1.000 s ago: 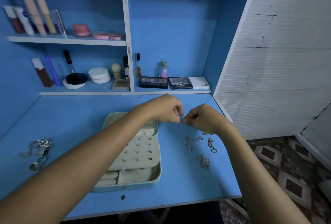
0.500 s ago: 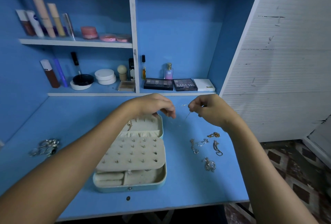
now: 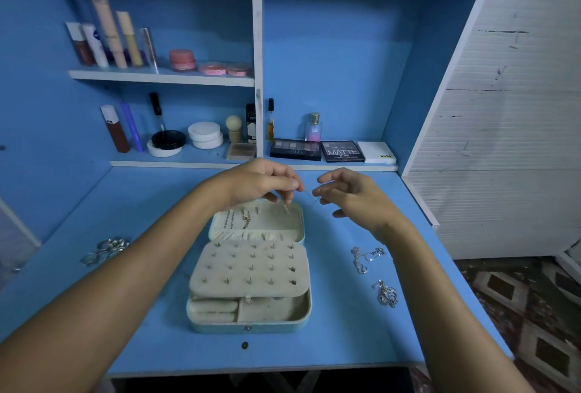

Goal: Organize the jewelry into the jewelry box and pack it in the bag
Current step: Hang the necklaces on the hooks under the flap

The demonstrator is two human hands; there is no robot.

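Jewelry box [image 3: 248, 282]: lay open at centre of bench [image 3: 330, 339]. Fine chain [image 3: 306, 194]: pinched above lid by left hand [image 3: 261, 183] and right hand [image 3: 349, 194]. Loose necklaces [image 3: 366, 259]: right of the box.

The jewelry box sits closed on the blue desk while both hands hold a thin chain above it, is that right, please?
Not quite: the head view shows the jewelry box open. Otherwise right: it sits on the blue desk, with the left hand and right hand holding the thin chain above it.
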